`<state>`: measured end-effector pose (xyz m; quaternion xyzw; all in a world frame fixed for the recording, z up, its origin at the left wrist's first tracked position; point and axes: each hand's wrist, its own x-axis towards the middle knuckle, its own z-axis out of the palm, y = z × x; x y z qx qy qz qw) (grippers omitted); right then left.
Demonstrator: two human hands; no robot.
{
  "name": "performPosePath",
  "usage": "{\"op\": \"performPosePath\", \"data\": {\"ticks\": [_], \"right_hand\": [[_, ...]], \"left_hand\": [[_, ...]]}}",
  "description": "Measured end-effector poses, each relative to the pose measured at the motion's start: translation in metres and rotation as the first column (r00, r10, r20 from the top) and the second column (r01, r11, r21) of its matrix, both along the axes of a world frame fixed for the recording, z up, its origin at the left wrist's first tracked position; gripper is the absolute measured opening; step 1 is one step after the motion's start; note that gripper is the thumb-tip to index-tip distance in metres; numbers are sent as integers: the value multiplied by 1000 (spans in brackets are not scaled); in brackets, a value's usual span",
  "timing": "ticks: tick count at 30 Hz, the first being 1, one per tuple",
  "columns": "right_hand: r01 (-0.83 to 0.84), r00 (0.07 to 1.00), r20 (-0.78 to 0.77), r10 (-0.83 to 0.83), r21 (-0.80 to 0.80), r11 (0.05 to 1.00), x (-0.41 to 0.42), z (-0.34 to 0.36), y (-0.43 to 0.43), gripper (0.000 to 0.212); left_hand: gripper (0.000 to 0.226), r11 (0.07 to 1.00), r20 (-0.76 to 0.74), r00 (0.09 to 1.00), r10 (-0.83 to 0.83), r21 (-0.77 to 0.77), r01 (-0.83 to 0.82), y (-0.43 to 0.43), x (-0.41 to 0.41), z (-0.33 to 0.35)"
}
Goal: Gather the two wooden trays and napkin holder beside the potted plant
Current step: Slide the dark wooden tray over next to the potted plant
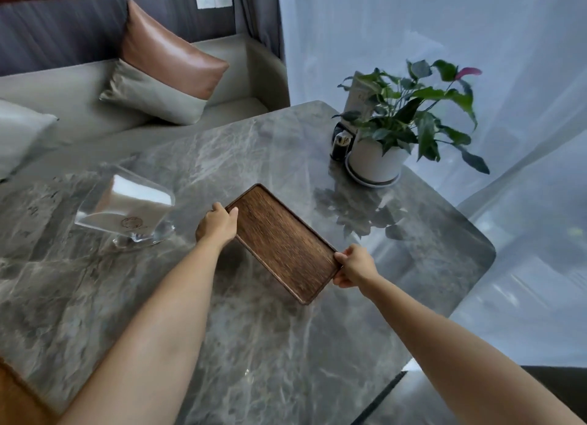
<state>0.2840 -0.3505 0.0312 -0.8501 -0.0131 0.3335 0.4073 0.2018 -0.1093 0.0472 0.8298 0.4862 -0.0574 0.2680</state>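
Presently: tray [282,243], frame centre, both hands (left [217,226], right [355,267]) clasping its ends; carry level toward plant [409,113], upper right.

Head-worn wide-angle view, looking forward and down across a grey marble table [260,345].

There is only one camera, so no second view overlaps it. It sits above the near edge of the table, with both bare forearms reaching away from the lens into the middle of the frame. The near tabletop fills the lower half, close up. A potted plant [397,119] stands farther off at upper right, a cushioned bench [63,97] at upper left. Straight lines bow toward the frame edges.
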Motion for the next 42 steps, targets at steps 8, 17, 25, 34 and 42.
{"op": "performPosePath", "data": {"ticks": [8, 17, 25, 34, 42], "right_hand": [[21, 1000, -12, -21, 2, 1000, 98, -8, -33, 20], [41, 994, -103, -36, 49, 998, 172, -25, -40, 9], [82, 987, -137, -78, 22, 996, 208, -46, -40, 11], [54, 993, -104, -53, 7, 998, 212, -52, -19, 15], [45, 997, -61, -46, -7, 999, 213, -54, -21, 8]], "left_hand": [[53, 998, -53, 996, -65, -14, 64, -30, 102, -3], [53, 994, -89, 990, -110, -29, 108, -33, 181, -30], [53, 990, -118, 983, -143, -27, 141, -31, 228, -53], [51, 970, -67, 969, -240, 15, 241, -46, 261, -61], [44, 962, -18, 962, -274, 4, 274, -42, 262, -64]]}}
